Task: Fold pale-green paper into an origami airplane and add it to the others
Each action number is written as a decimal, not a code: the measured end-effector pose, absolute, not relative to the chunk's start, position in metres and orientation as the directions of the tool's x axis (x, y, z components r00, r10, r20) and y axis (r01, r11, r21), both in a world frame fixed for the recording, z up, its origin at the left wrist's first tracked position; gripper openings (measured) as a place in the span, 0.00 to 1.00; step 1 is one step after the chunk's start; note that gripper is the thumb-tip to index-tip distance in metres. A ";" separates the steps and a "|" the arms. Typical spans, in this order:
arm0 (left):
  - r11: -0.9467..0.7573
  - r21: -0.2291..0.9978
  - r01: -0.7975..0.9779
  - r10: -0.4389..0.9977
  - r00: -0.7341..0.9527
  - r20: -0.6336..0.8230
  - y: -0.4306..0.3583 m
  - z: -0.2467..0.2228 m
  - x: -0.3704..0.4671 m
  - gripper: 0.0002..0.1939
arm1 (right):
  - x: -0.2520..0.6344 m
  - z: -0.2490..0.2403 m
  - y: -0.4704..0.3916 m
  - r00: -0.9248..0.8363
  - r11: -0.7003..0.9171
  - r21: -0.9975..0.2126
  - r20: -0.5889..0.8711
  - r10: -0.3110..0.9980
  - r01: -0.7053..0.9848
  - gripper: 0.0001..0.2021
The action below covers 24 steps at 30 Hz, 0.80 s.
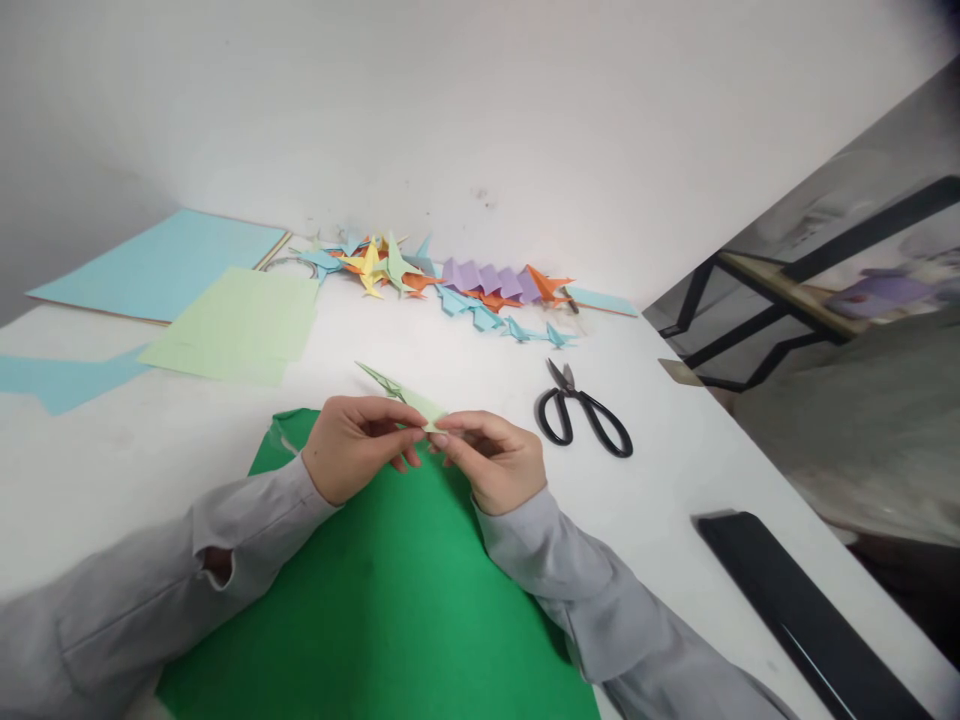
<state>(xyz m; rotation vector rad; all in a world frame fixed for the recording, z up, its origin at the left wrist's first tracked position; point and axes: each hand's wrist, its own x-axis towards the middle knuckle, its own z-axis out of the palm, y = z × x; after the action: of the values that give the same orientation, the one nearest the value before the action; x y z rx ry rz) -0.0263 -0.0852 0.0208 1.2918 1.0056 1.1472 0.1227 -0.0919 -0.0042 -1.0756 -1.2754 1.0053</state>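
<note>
A small piece of folded light green paper (421, 403) is held between my two hands, above the far end of a green sheet (375, 590). My left hand (360, 440) pinches its near end between thumb and forefinger. From the right, my right hand (499, 455) pinches the same end, its fingertips almost touching the left ones. The paper's narrow, pointed end reaches away to the upper left. My fingers cover part of the near end, so its folds there are hidden.
Black-handled scissors (581, 405) lie right of my hands. Folded paper cranes (375, 265) and a purple pleated paper strip (491, 280) line the wall. Light green sheets (232, 330) and a blue sheet (161, 265) lie left. A long black object (802, 610) rests at the right edge.
</note>
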 end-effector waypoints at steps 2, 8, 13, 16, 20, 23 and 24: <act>-0.049 0.996 -0.075 0.982 0.176 0.062 -0.085 0.021 -0.026 0.02 | 0.123 -0.005 -0.091 0.049 0.207 -0.978 0.206 0.977 -0.009 0.05; -0.037 0.995 -0.093 0.982 0.182 0.053 -0.084 0.022 -0.026 0.03 | 0.123 -0.006 -0.090 0.031 0.176 -0.983 0.175 0.984 -0.051 0.07; -0.039 0.995 -0.096 0.983 0.175 0.056 -0.085 0.023 -0.025 0.02 | 0.123 -0.004 -0.090 0.022 0.169 -0.984 0.169 0.985 -0.054 0.07; -0.043 0.996 -0.075 0.984 0.170 0.055 -0.086 0.023 -0.024 0.02 | 0.121 -0.003 -0.091 0.034 0.151 -0.985 0.149 0.988 -0.084 0.07; -0.050 0.998 -0.028 0.985 0.162 0.054 -0.088 0.024 -0.021 0.01 | 0.118 -0.004 -0.092 0.043 0.099 -0.987 0.094 0.995 -0.127 0.07; -0.063 0.998 0.011 0.987 0.151 0.061 -0.089 0.023 -0.020 0.01 | 0.116 -0.005 -0.092 0.029 0.032 -0.982 0.027 0.999 -0.188 0.09; -0.065 0.998 0.018 0.987 0.151 0.062 -0.089 0.023 -0.020 0.01 | 0.116 -0.005 -0.091 0.021 0.012 -0.978 0.008 1.000 -0.210 0.09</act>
<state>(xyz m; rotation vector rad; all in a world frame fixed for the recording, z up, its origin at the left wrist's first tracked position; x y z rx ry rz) -0.0205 -0.0895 0.0230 1.3403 1.0825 1.1318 0.1156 -0.0915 -0.0055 -1.0544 -1.0424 1.2801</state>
